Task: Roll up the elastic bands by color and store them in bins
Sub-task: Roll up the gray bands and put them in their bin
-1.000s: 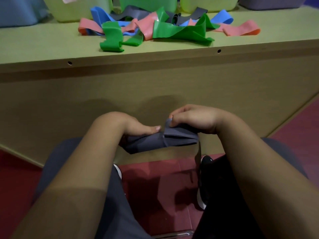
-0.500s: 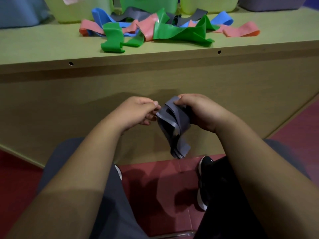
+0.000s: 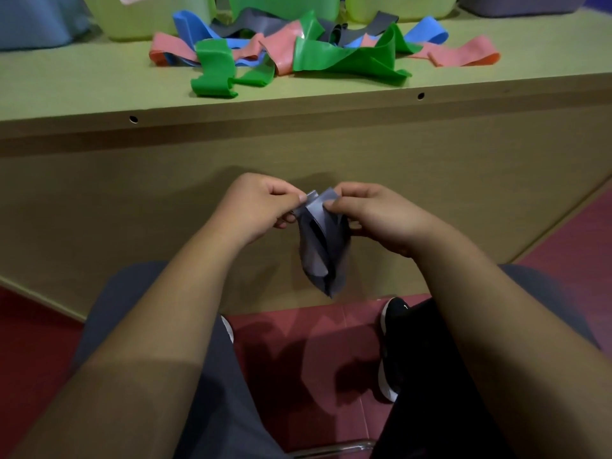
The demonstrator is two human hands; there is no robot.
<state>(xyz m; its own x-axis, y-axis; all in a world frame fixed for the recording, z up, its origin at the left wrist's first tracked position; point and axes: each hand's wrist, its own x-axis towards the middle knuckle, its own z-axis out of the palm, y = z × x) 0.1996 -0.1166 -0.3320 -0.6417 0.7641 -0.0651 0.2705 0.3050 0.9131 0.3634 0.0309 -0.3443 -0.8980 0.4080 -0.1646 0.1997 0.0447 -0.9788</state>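
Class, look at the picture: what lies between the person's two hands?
In the head view, a grey band lies between the left hand and the right hand. Both pinch its top edge, and the rest hangs down.

**Layout: hands low, pile up top**

The held band (image 3: 323, 250) hangs btwn L hand (image 3: 261, 207) and R hand (image 3: 374, 215), in front of the counter (image 3: 66, 84) front panel and above the floor (image 3: 298, 352). L hand pinches its top-left edge, R hand its top-right. Band pile (image 3: 298, 51) lies on the counter top, approx. centre, well apart from both hands. Bins (image 3: 145, 18) stand in a row behind the pile, at the rear edge. Shoe (image 3: 392, 329) sits on the floor below R hand, just beside R leg.
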